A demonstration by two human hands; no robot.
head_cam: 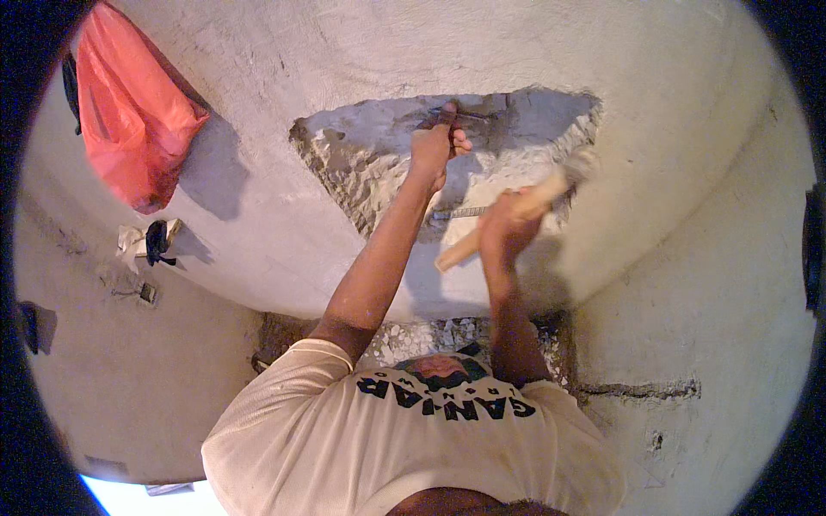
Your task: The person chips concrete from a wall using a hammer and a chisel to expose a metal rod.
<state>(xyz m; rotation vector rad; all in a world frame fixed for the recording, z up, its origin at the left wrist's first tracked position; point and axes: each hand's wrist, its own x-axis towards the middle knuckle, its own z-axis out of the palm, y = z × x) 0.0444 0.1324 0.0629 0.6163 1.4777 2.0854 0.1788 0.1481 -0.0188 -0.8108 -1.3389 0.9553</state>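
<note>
A broken-out recess (381,161) with rough edges opens in the plastered wall in front of me. Inside its upper part, my left hand (439,145) is closed around a thin dark metal tool (474,116), perhaps a chisel, which lies sideways near the recess's back face. My right hand (513,226) grips the wooden handle (458,251) of a hammer, to the lower right of my left hand. The hammer's head (579,166) is blurred and stands near the recess's right edge. A ribbed metal bar (461,213) crosses the lower recess, partly hidden behind my right hand.
A red plastic bag (135,122) hangs on the wall at the upper left. Below it, a small block with dark and pale scraps (155,240) sticks out. White rubble (419,338) lies beneath the wall, before my chest. A chased groove (639,389) runs along the right wall.
</note>
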